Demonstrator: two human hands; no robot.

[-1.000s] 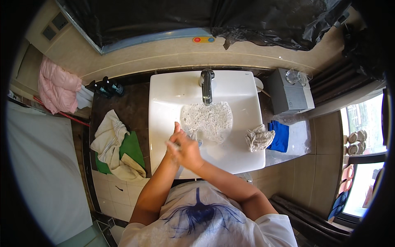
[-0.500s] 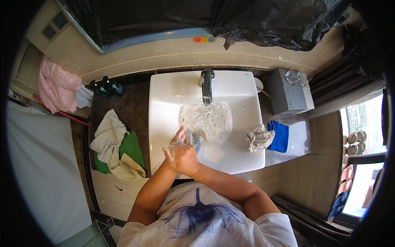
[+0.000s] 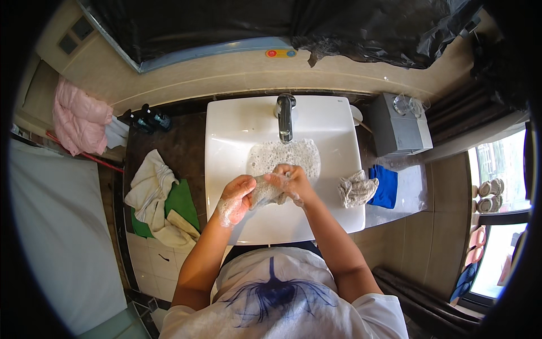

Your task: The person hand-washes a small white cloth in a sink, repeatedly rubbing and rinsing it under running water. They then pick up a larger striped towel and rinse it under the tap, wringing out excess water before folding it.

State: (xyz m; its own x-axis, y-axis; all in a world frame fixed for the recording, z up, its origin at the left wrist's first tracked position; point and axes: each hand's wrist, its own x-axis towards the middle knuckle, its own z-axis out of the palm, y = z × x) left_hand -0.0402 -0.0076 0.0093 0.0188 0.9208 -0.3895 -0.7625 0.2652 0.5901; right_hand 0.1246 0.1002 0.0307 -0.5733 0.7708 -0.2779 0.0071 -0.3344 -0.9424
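Both my hands are over the front of a white washbasin (image 3: 333,135) and grip a wet greyish cloth (image 3: 263,193) between them. My left hand (image 3: 237,196), with suds on its wrist, is closed on the cloth's left end. My right hand (image 3: 292,182) has its fingers curled over the other end, with foam on them. Behind the hands, foamy water (image 3: 282,155) lies in the bowl beneath a chrome faucet (image 3: 286,118). The cloth's exact kind cannot be made out, as the fingers hide part of it.
On the basin's right rim rests a crumpled grey-beige cloth (image 3: 358,189), beside a folded blue cloth (image 3: 384,187). Cream cloth (image 3: 149,183) and green cloth (image 3: 182,206) lie on the left counter, with dark pump bottles (image 3: 152,118) behind. A grey box (image 3: 400,127) stands back right.
My hands were pressed together at the left front of the basin, mostly covering the cloth. Now they are apart, the right hand moved rightward, and the cloth stretches between them.
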